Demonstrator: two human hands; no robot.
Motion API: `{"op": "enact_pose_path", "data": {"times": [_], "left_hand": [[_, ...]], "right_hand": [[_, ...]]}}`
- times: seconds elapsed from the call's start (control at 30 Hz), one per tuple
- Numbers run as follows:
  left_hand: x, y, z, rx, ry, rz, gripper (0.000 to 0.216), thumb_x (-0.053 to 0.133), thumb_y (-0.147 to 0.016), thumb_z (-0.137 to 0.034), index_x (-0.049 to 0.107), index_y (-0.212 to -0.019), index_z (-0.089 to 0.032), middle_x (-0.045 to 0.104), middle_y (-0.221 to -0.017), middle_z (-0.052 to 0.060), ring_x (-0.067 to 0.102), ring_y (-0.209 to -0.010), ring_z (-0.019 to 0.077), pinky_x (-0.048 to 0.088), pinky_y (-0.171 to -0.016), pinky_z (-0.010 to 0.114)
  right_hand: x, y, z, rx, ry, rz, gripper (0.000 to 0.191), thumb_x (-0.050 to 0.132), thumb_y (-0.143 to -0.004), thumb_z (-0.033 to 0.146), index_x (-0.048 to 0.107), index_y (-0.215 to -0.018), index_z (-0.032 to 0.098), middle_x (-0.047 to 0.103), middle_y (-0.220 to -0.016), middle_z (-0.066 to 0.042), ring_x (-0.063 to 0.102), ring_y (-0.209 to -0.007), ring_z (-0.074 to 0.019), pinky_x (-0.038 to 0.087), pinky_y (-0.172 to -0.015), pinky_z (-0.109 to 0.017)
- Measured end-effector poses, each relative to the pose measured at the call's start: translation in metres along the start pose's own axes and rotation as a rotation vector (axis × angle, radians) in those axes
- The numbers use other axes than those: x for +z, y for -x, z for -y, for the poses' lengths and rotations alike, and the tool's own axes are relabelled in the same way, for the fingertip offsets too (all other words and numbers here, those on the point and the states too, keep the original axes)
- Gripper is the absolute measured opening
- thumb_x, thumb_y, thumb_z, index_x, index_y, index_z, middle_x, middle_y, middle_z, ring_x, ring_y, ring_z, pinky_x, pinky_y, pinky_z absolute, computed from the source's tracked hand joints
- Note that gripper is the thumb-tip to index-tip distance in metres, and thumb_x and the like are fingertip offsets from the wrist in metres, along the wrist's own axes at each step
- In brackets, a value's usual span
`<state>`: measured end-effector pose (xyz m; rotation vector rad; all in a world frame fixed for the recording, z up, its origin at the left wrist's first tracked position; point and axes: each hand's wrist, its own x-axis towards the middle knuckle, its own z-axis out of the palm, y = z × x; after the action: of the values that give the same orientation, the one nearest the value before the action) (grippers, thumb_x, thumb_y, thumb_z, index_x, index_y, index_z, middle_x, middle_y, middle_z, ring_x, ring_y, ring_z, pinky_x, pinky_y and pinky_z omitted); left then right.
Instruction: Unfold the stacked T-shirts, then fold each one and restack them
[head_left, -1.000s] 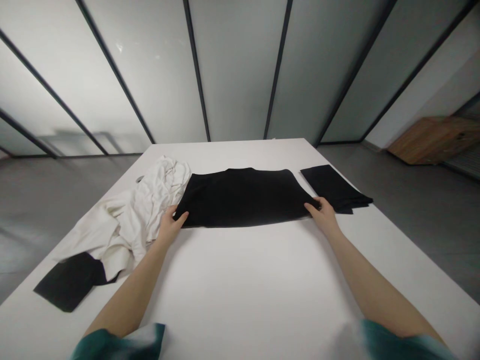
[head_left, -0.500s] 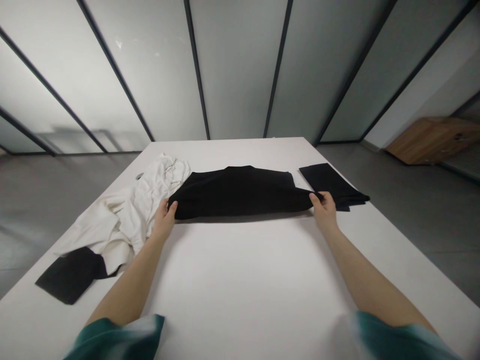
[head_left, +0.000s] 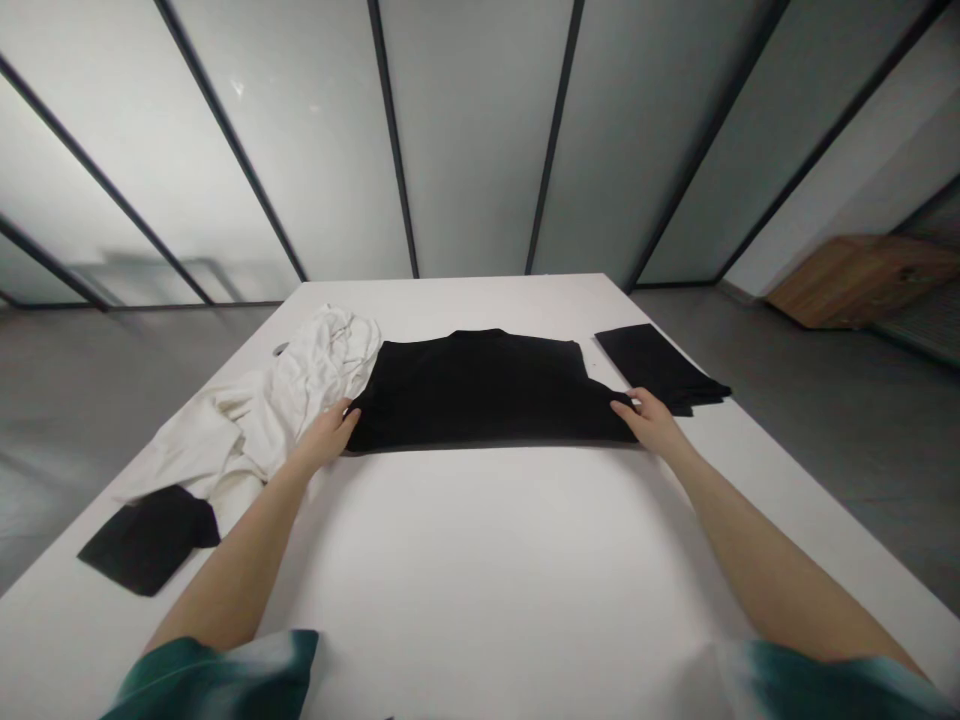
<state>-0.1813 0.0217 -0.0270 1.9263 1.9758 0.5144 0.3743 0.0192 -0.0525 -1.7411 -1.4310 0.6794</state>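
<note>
A black T-shirt [head_left: 480, 390], folded across its width, lies on the white table [head_left: 495, 560] with its collar side away from me. Its near edge runs almost straight between my hands. My left hand [head_left: 330, 432] pinches the near left corner, thumb on top and the other fingers partly hidden. At the near right corner, my right hand [head_left: 652, 420] has the cloth between thumb and fingers. Beside that hand, a folded black cloth [head_left: 660, 365] lies on the table, apart from the shirt.
A heap of crumpled white cloth [head_left: 300, 380] covers the table's left side, close to the shirt. Nearer me on the left lies a black folded piece [head_left: 150, 540]. Frosted glass panels [head_left: 472, 140] stand behind the table. A wooden cabinet [head_left: 862, 280] is at the far right.
Both hands have come slightly down and outward with the shirt's near edge. The edge now lies flatter and lower, and the right corner has dropped toward the table.
</note>
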Motion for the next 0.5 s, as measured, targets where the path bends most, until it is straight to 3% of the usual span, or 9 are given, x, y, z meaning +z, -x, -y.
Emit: {"op": "enact_pose_path", "data": {"times": [0.17, 0.3, 0.4, 0.5], "left_hand": [[-0.022, 0.013, 0.000, -0.039, 0.045, 0.294, 0.044, 0.052, -0.074, -0.055, 0.066, -0.098, -0.021, 0.072, -0.094, 0.007, 0.066, -0.095, 0.0281, 0.053, -0.082, 0.036], [-0.045, 0.019, -0.008, -0.120, -0.016, 0.527, 0.058, 0.064, -0.064, -0.062, 0.068, -0.106, -0.021, 0.074, -0.093, 0.007, 0.069, -0.089, 0.0284, 0.055, -0.072, 0.033], [-0.050, 0.002, -0.015, -0.193, -0.087, 0.469, 0.065, 0.057, -0.072, -0.068, 0.065, -0.112, -0.018, 0.074, -0.080, 0.007, 0.071, -0.080, 0.0277, 0.054, -0.069, 0.033], [-0.036, -0.032, -0.023, -0.151, -0.170, 0.208, 0.060, 0.049, -0.083, -0.059, 0.057, -0.126, -0.018, 0.075, -0.092, 0.008, 0.071, -0.090, 0.0267, 0.053, -0.081, 0.035]], "right_hand": [[-0.021, 0.028, 0.005, 0.120, 0.071, 0.318, 0.045, 0.067, -0.066, 0.063, 0.050, -0.082, 0.024, 0.060, -0.061, 0.002, 0.056, -0.056, -0.0180, 0.040, -0.050, -0.027], [-0.049, 0.033, 0.016, 0.152, 0.152, 0.554, 0.043, 0.073, -0.066, 0.059, 0.061, -0.087, 0.022, 0.066, -0.068, -0.001, 0.062, -0.063, -0.0199, 0.046, -0.057, -0.029], [-0.059, 0.012, 0.020, 0.216, 0.121, 0.544, 0.041, 0.070, -0.073, 0.057, 0.065, -0.090, 0.020, 0.071, -0.076, -0.006, 0.066, -0.070, -0.0224, 0.051, -0.064, -0.032], [-0.044, -0.027, 0.020, 0.180, 0.043, 0.267, 0.028, 0.068, -0.078, 0.045, 0.062, -0.088, 0.019, 0.073, -0.088, -0.011, 0.068, -0.078, -0.0218, 0.052, -0.071, -0.032]]}}
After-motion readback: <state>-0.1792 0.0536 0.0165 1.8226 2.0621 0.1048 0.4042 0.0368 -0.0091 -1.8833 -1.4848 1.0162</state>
